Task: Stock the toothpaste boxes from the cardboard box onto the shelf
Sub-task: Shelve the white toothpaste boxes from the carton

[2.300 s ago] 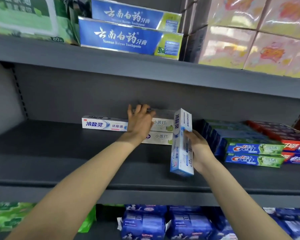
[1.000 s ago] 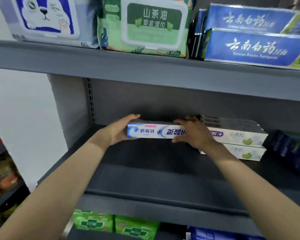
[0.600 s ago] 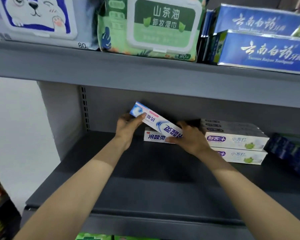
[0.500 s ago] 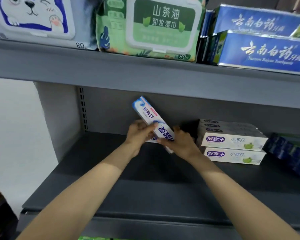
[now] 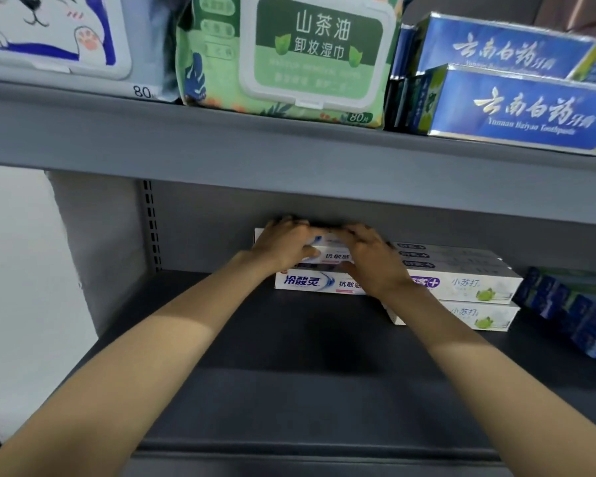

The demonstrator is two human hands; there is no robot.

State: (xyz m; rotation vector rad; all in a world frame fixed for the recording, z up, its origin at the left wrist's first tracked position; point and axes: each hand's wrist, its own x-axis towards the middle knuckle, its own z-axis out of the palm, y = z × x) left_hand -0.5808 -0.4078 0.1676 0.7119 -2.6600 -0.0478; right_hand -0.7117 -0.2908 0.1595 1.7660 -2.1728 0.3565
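I'm reaching deep into the grey shelf [image 5: 289,390], both arms stretched toward its back wall. My left hand [image 5: 283,247] lies over the left end of the upper toothpaste box [image 5: 331,253], its fingers curled over the top, thumb at the front face, gripping it. That box sits on top of the lower toothpaste box [image 5: 310,282], white and blue, which lies flat on the shelf near the back, its long face toward me. My right hand [image 5: 372,261] covers the right end of the upper box, fingers bent down over it and gripping too; the two hands nearly meet in the middle. Just to the right, touching my right wrist, a stack of white baking-soda toothpaste boxes [image 5: 475,287] stands two high. Farther right, toward the shelf's right edge, blurred blue boxes [image 5: 572,311]. On the upper shelf [image 5: 221,146]: a cat-print wipes pack [image 5: 49,36], a green wipes pack [image 5: 289,53], blue Yunnan Baiyao toothpaste boxes [image 5: 516,105].
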